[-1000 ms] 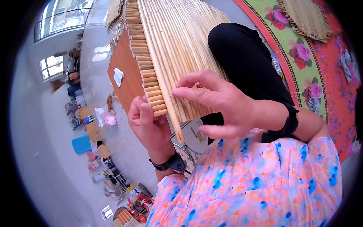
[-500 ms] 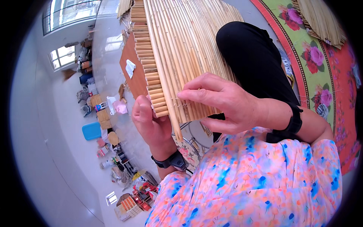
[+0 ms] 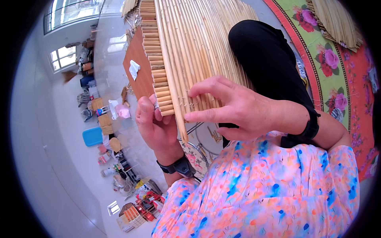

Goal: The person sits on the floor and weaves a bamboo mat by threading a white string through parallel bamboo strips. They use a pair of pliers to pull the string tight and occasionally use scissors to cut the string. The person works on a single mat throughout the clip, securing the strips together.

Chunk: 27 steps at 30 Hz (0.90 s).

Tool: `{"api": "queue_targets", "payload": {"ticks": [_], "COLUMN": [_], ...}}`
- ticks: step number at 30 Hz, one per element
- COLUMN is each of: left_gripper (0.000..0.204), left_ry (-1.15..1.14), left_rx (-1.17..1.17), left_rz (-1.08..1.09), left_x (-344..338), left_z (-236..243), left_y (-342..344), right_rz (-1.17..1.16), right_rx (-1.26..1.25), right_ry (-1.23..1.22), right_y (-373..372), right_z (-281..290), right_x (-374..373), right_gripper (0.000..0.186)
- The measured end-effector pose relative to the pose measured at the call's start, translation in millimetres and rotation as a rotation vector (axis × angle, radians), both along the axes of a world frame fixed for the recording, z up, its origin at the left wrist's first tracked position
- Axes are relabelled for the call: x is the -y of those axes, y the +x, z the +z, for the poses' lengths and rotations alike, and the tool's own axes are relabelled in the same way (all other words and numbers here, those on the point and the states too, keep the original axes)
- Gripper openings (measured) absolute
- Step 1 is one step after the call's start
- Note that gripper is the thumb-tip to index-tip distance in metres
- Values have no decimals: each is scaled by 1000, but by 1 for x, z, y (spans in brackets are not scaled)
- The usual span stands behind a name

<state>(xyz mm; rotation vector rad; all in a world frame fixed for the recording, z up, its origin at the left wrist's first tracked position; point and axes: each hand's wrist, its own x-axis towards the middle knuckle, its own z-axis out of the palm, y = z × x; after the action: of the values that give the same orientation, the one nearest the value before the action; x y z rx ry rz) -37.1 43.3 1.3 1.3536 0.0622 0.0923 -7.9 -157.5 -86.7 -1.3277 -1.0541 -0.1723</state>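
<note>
A mat of pale reed stalks [image 3: 198, 51] lies in front of me, its stalks laid side by side. One long stalk [image 3: 170, 75] runs along its left part and sticks out past the near corner. Short cut reed ends [image 3: 162, 95] line the left edge. My left hand [image 3: 155, 125] is curled at the near left corner, gripping the edge, with some fingers hidden beneath it. Over the near end, my right hand [image 3: 234, 107] has its fingers apart, beside small pale thread stitches [image 3: 186, 101]. One of its fingertips touches the mat close to the long stalk.
My bent leg in black trousers [image 3: 266, 55] is against the mat's right side. A brown board [image 3: 139, 67] with a white cloth [image 3: 134, 70] lies left. Further left are a blue tray [image 3: 92, 137] and household clutter. A floral rug [image 3: 329, 59] spreads right, bearing another reed bundle [image 3: 337, 22].
My right hand's fingers have spread from a near pinch over the stitches, one reaching lower toward the long stalk. My left hand stays at the corner, shifted slightly.
</note>
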Motion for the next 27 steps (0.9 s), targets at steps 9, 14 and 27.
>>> {"api": "queue_targets", "payload": {"ticks": [9,14,27], "left_gripper": [34,35,36], "left_ry": [-219,-421,153], "left_rx": [63,77,625], "left_rz": [-130,-253,-548], "left_x": [5,5,44], "left_z": [-4,-14,-30], "left_y": [4,10,20], "right_rz": [18,-25,-255], "right_rx": [-64,-40,-621], "right_ry": [-63,-81,-566], "right_y": [0,0,9], "right_z": [2,12,100], "right_x": [3,10,29], "right_gripper": [71,66,26]}}
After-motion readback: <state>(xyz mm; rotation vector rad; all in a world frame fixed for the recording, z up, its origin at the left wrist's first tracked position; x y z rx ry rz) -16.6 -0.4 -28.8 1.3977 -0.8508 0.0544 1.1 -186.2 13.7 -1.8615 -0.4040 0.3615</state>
